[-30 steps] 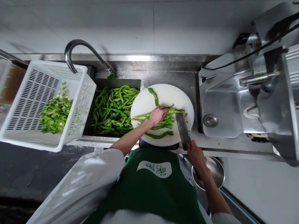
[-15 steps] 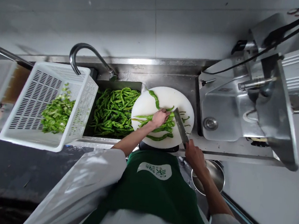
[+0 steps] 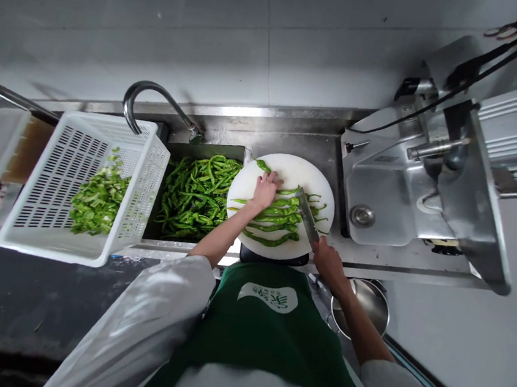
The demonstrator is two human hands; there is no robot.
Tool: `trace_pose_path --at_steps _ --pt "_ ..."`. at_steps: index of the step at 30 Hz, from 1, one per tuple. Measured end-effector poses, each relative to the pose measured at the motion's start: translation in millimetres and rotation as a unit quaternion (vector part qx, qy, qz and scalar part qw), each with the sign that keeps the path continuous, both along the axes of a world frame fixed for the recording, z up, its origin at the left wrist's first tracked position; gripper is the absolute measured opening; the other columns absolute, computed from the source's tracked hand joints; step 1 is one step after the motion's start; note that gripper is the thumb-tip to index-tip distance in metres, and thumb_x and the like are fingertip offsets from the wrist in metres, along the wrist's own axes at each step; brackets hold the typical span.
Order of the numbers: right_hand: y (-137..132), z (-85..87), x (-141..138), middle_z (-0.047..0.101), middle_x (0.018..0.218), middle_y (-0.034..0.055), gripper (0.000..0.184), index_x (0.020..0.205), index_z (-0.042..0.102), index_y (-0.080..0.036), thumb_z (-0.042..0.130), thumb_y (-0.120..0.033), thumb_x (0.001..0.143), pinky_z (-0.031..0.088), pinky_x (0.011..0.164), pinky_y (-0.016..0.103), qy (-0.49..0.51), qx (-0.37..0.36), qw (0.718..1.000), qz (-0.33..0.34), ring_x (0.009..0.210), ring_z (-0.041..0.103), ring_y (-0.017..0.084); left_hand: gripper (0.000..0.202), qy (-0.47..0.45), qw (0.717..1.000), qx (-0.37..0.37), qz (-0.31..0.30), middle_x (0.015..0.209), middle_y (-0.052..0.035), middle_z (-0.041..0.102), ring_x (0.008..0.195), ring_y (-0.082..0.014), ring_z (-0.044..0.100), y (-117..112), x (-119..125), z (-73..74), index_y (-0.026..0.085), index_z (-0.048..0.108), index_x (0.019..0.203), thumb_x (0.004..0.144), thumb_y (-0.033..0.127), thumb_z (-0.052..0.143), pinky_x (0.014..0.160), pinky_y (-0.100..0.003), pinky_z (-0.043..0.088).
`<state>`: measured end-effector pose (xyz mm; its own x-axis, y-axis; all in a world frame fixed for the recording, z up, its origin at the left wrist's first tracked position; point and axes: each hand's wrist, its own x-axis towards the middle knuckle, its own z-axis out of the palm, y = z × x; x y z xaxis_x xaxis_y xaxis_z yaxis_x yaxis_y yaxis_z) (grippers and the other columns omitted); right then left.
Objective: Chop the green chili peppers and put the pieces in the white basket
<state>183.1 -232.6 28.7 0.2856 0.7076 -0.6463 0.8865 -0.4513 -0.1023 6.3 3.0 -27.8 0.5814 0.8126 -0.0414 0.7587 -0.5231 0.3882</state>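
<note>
A round white cutting board (image 3: pixel 318 190) lies on the steel counter with several long green peppers (image 3: pixel 273 224) lined up across it. My left hand (image 3: pixel 265 191) rests on the far peppers, fingers curled over one that points toward the sink. My right hand (image 3: pixel 328 265) grips the handle of a cleaver (image 3: pixel 306 216), whose blade stands across the right ends of the peppers. A few cut stems (image 3: pixel 319 207) lie just right of the blade.
The sink (image 3: pixel 194 190) left of the board is piled with whole green peppers, under a curved tap (image 3: pixel 151 99). A white slotted basket (image 3: pixel 84 184) holds chopped pepper pieces. A steel slicing machine (image 3: pixel 430 181) stands at the right, and a metal bowl (image 3: pixel 364 306) sits below the counter edge.
My left hand moved from the middle of the pepper bunch up to the far pepper. The cleaver shifted left onto the pepper ends, where cut stems now lie beside the blade.
</note>
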Motion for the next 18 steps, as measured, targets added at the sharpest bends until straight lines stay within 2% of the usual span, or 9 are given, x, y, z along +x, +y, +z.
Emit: trace_pose_path --at_steps 2,4,6,8,10,13,15,16,18 --pt "-2 -1.4 3 0.074 0.103 0.0181 0.036 0.128 0.050 -0.012 0.024 -0.030 0.111 0.047 0.082 0.036 -0.001 0.011 1.000 0.000 0.098 0.074 0.029 0.043 0.037 0.999 -0.007 0.007 0.145 -0.0148 0.057 0.142 -0.0399 0.041 22 -9 1.0 0.023 0.078 0.107 0.085 0.000 0.050 0.115 -0.069 0.033" --pt "-2 -2.4 5 0.074 0.102 0.0167 0.035 0.128 0.051 -0.013 0.025 -0.031 0.111 0.047 0.082 0.036 0.003 0.017 1.000 -0.004 0.098 0.074 0.029 0.039 0.025 0.999 -0.021 -0.026 0.137 -0.0142 0.062 0.142 -0.0380 0.043 42 -16 6.3 0.024 0.079 0.102 0.086 0.002 0.051 0.117 -0.069 0.030" --pt "-3 -3.9 8 0.074 0.101 0.0155 0.035 0.127 0.052 -0.014 0.027 -0.033 0.112 0.046 0.081 0.035 0.008 0.018 1.000 -0.010 0.099 0.074 0.029 0.031 -0.049 0.998 -0.014 -0.047 0.129 -0.0138 0.066 0.134 -0.0339 0.051 58 -21 16.6 0.024 0.077 0.104 0.090 0.008 0.053 0.117 -0.062 0.035" --pt "-6 -6.1 11 0.074 0.101 0.0151 0.035 0.126 0.053 -0.014 0.027 -0.034 0.112 0.046 0.082 0.034 0.013 0.023 1.000 -0.017 0.099 0.073 0.028 0.021 -0.186 0.983 0.008 -0.013 0.121 -0.0131 0.067 0.122 -0.0294 0.058 69 -23 28.7 0.023 0.073 0.108 0.096 0.021 0.057 0.111 -0.051 0.046" --pt "-8 -8.9 12 0.074 0.101 0.0155 0.035 0.126 0.054 -0.015 0.028 -0.035 0.112 0.045 0.081 0.035 0.009 0.030 0.999 -0.028 0.098 0.073 0.029 0.019 -0.354 0.932 0.009 0.074 0.112 -0.0109 0.068 0.108 -0.0247 0.065 71 -21 36.3 0.021 0.068 0.108 0.098 0.036 0.062 0.099 -0.040 0.055" --pt "-11 -11.7 11 0.073 0.101 0.0163 0.036 0.125 0.054 -0.014 0.028 -0.035 0.112 0.045 0.080 0.035 0.000 0.036 0.998 -0.042 0.097 0.073 0.029 0.034 -0.546 0.800 -0.072 0.237 0.090 -0.0037 0.064 0.082 -0.0179 0.069 53 -13 29.1 0.020 0.059 0.093 0.090 0.051 0.074 0.082 -0.033 0.059" --pt "-11 -10.9 10 0.073 0.100 0.0164 0.036 0.124 0.055 -0.014 0.028 -0.035 0.111 0.046 0.079 0.034 0.000 0.034 0.998 -0.044 0.097 0.073 0.029 0.042 -0.593 0.718 -0.152 0.331 0.079 0.0015 0.059 0.069 -0.0137 0.067 30 -6 12.9 0.021 0.052 0.082 0.082 0.050 0.082 0.079 -0.034 0.060" --pt "-11 -9.5 9 0.073 0.099 0.0164 0.036 0.123 0.055 -0.014 0.028 -0.034 0.111 0.046 0.079 0.034 0.001 0.033 0.999 -0.042 0.096 0.073 0.029 0.045 -0.597 0.687 -0.183 0.371 0.076 0.0032 0.057 0.066 -0.0120 0.065 17 -3 3.4 0.021 0.049 0.078 0.078 0.048 0.085 0.079 -0.034 0.061" --pt "-11 -4.8 8 0.073 0.098 0.0159 0.037 0.123 0.056 -0.014 0.028 -0.034 0.111 0.046 0.079 0.034 -0.004 0.034 0.999 -0.037 0.096 0.073 0.029 0.048 -0.586 0.651 -0.220 0.430 0.073 0.0048 0.055 0.064 -0.0106 0.063 -6 1 -14.1 0.021 0.046 0.073 0.073 0.043 0.089 0.079 -0.035 0.062"
